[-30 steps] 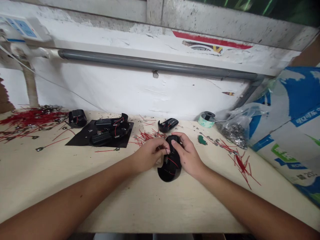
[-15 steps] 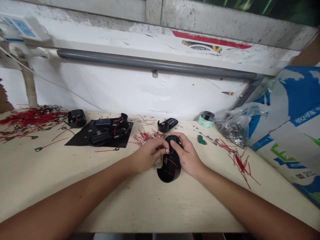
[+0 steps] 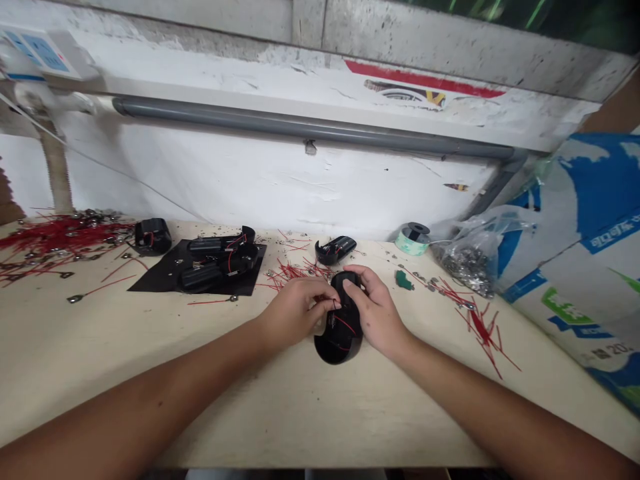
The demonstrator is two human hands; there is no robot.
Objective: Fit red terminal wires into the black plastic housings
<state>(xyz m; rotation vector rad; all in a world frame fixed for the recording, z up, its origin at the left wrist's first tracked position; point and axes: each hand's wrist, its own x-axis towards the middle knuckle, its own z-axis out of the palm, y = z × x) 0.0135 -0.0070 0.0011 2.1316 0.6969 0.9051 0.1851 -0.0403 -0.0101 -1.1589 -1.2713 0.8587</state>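
A black curved housing with red wire inside stands at the middle of the table, its rounded end toward me. My right hand is wrapped round its right side, the thumb on its upper part. My left hand is at the housing's left side, thumb and forefinger pinched together over the inside. What those fingertips hold is too small to name. Behind the hands lies a similar black housing, and red wires are scattered just beyond my left hand.
Black housings lie on a black sheet at the left. A heap of red wires is at far left. A tape roll, green piece, bag of metal parts and large box are at the right.
My left fingertips have shifted slightly to the right over the housing and remain pinched. My right hand keeps its hold, nearly unmoved.
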